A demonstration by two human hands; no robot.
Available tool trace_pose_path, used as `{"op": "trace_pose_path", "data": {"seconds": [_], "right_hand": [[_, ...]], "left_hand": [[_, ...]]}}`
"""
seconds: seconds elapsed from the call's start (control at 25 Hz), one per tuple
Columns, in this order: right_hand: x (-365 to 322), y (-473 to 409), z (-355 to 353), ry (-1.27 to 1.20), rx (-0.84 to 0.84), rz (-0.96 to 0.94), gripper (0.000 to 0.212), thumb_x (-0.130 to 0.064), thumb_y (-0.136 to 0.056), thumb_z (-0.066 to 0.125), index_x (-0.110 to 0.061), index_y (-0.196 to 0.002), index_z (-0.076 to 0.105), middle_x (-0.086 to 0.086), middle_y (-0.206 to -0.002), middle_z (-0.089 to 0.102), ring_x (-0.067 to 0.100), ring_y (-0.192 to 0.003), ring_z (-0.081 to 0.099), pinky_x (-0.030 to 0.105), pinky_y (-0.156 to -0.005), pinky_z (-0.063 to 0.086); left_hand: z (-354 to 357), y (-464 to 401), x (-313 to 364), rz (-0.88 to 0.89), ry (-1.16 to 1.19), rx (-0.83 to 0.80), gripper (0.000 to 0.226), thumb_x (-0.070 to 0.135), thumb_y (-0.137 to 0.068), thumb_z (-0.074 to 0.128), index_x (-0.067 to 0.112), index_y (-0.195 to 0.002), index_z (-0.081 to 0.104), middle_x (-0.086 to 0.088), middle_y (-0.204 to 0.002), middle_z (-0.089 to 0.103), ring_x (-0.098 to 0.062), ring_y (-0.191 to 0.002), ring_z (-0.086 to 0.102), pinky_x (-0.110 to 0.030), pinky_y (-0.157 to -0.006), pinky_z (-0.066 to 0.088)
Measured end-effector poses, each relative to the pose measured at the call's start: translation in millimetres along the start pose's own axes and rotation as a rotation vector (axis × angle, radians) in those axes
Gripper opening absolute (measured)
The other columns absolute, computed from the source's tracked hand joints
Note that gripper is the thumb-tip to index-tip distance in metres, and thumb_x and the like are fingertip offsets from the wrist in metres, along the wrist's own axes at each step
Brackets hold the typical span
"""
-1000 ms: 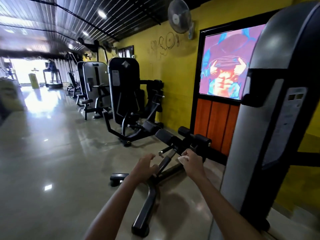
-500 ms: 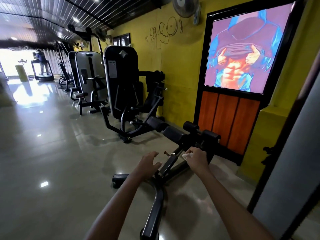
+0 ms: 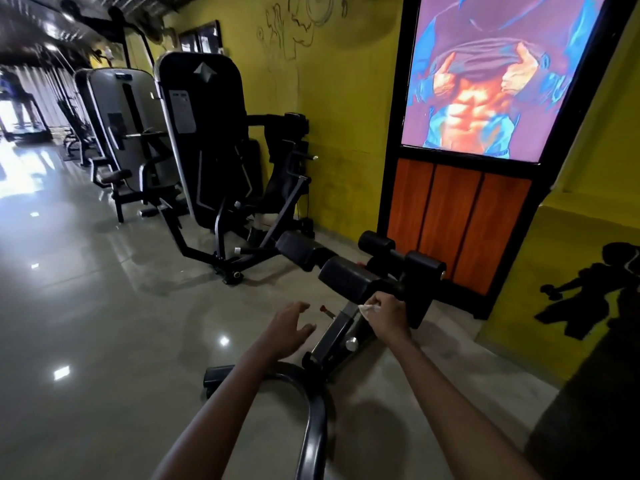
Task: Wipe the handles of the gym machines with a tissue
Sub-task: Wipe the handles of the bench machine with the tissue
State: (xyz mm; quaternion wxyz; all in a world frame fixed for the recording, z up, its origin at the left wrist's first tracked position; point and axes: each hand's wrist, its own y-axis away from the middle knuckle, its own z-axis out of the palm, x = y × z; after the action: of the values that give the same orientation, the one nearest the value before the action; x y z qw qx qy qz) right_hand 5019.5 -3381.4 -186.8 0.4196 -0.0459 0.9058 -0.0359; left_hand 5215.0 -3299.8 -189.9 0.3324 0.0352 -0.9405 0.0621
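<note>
A low black bench machine point(image 3: 346, 277) with padded rollers stands on the floor in front of me. My right hand point(image 3: 386, 311) is closed on a white tissue point(image 3: 369, 308) and presses it against the machine's frame just below the nearest pad. The handle under that hand is hidden by the fingers. My left hand point(image 3: 289, 327) hovers to the left of the frame with fingers spread and nothing in it. A short chrome pin with a red tip point(image 3: 327, 310) sticks out between the two hands.
A curved black base tube point(image 3: 313, 427) runs toward me along the floor. Further black and grey weight machines point(image 3: 204, 140) line the yellow wall. A tall poster panel with orange slats point(image 3: 460, 216) stands behind the bench. The glossy floor point(image 3: 86, 306) stretches left.
The view has swung right and come closer to the bench. My right hand stays on the frame with the tissue. My left hand has opened wider and lifted a little off the frame.
</note>
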Motion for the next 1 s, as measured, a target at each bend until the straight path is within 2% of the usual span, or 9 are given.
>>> {"op": "trace_pose_path", "data": {"seconds": [0.16,0.24,0.32,0.4,0.48,0.64,0.76,0.88,1.0], "right_hand": [[6,-59,29,-0.002,0.018,0.053,0.007,-0.008,-0.083,0.065,-0.01,-0.083,0.072,0.011,-0.09,0.069,0.023,-0.084,0.064,0.025,-0.069,0.048],[17,-85,43,0.02,0.048,0.095,0.007,-0.009,-0.082,0.066,-0.013,-0.079,0.071,0.01,-0.086,0.07,0.023,-0.082,0.065,0.027,-0.069,0.051],[35,-111,60,0.034,0.082,0.165,0.014,-0.007,-0.081,0.066,-0.018,-0.072,0.068,0.008,-0.081,0.069,0.022,-0.079,0.065,0.023,-0.06,0.048],[57,-136,82,0.032,0.129,0.259,0.019,-0.006,-0.08,0.066,-0.019,-0.067,0.066,0.003,-0.079,0.067,0.019,-0.077,0.064,0.019,-0.053,0.042],[72,-160,106,0.04,0.175,0.354,0.015,-0.005,-0.081,0.067,-0.014,-0.069,0.069,0.004,-0.078,0.068,0.02,-0.074,0.064,0.023,-0.053,0.043],[88,-190,147,0.109,0.239,0.495,0.019,0.001,-0.08,0.058,-0.009,-0.065,0.061,0.01,-0.067,0.06,0.025,-0.067,0.057,0.027,-0.054,0.036],[104,-219,170,0.135,0.277,0.574,0.015,0.002,-0.082,0.053,0.001,-0.078,0.068,0.018,-0.078,0.068,0.032,-0.076,0.063,0.036,-0.064,0.047],[123,-243,185,0.172,0.3,0.614,0.024,0.002,-0.084,0.051,-0.004,-0.091,0.073,0.016,-0.09,0.071,0.032,-0.087,0.065,0.033,-0.071,0.049],[139,-262,197,0.229,0.282,0.604,0.026,0.002,-0.084,0.05,-0.004,-0.092,0.073,0.017,-0.09,0.071,0.033,-0.083,0.066,0.037,-0.068,0.051]], "left_hand": [[3,-79,-35,0.014,-0.02,-0.069,0.051,0.026,-0.093,0.058,0.009,-0.139,0.042,-0.008,-0.141,0.046,-0.02,-0.131,0.041,-0.028,-0.106,0.032],[10,-124,-48,0.063,-0.023,-0.1,0.05,0.024,-0.094,0.058,0.008,-0.139,0.042,-0.008,-0.141,0.046,-0.02,-0.13,0.042,-0.025,-0.103,0.032],[22,-169,-58,0.126,-0.005,-0.131,0.049,0.02,-0.093,0.058,0.006,-0.137,0.043,-0.008,-0.139,0.048,-0.021,-0.124,0.048,-0.018,-0.095,0.032],[43,-218,-75,0.2,0.025,-0.21,0.048,0.019,-0.091,0.06,0.005,-0.135,0.047,-0.01,-0.135,0.051,-0.023,-0.121,0.051,-0.022,-0.099,0.036],[67,-267,-96,0.268,0.024,-0.314,0.048,0.021,-0.09,0.061,0.006,-0.133,0.048,-0.01,-0.132,0.052,-0.024,-0.121,0.052,-0.033,-0.102,0.041],[101,-341,-125,0.457,-0.11,-0.417,0.053,0.026,-0.093,0.057,0.008,-0.14,0.041,-0.01,-0.144,0.04,-0.023,-0.132,0.038,-0.029,-0.109,0.03],[128,-387,-135,0.616,-0.175,-0.417,0.059,0.028,-0.094,0.054,0.007,-0.145,0.033,-0.01,-0.152,0.029,-0.026,-0.14,0.025,-0.033,-0.116,0.022],[162,-416,-144,0.786,-0.262,-0.399,0.062,0.028,-0.094,0.055,0.003,-0.145,0.032,-0.016,-0.154,0.027,-0.033,-0.143,0.023,-0.042,-0.118,0.022],[190,-432,-157,0.852,-0.325,-0.379,0.066,0.033,-0.093,0.052,0.004,-0.147,0.027,-0.016,-0.155,0.025,-0.034,-0.143,0.021,-0.049,-0.116,0.023]]}}
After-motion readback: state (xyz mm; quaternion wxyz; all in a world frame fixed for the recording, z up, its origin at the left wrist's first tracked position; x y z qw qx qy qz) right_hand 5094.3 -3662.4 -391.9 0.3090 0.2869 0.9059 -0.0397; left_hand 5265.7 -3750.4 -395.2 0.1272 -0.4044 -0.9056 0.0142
